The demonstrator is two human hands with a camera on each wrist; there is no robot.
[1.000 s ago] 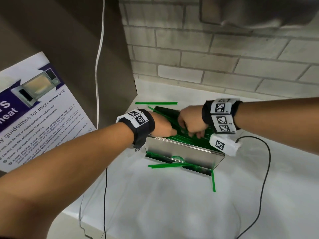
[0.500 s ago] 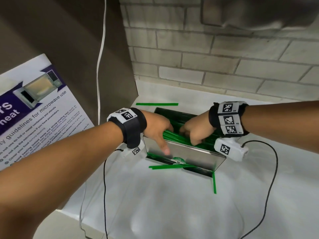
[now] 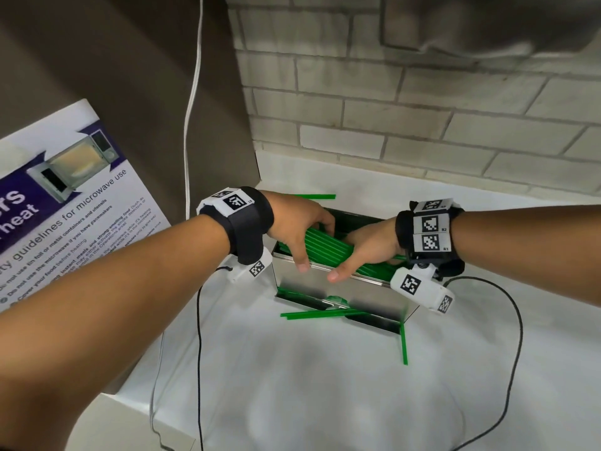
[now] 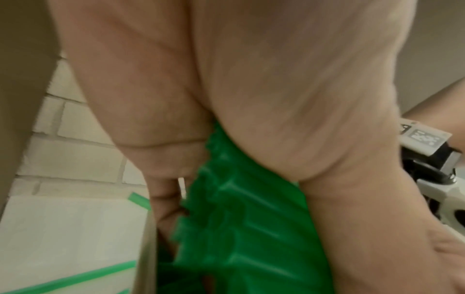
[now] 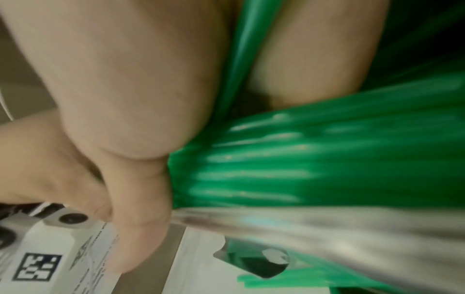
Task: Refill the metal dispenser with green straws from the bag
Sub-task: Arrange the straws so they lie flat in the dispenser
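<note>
The metal dispenser [image 3: 344,292] stands on the white counter with its top open and a layer of green straws [image 3: 328,244] lying across it. My left hand [image 3: 310,244] grips the left end of the straws, with its thumb over the front wall. At the right end my right hand [image 3: 344,255] grips them the same way. The left wrist view has the palm over the straws [image 4: 239,218], and the right wrist view has them [image 5: 302,169] above the steel wall [image 5: 327,234]. No bag is in view.
Loose straws lie behind the dispenser [image 3: 317,196], across its front tray [image 3: 318,314] and on the counter at its right corner [image 3: 404,343]. A microwave poster [image 3: 65,206] leans at the left. A brick wall [image 3: 422,109] stands behind. Black cables [image 3: 517,336] trail over the counter.
Both hands were fists down inside the dispenser. They have since spread, with each thumb brought over the front wall, and they now hold the straws between them.
</note>
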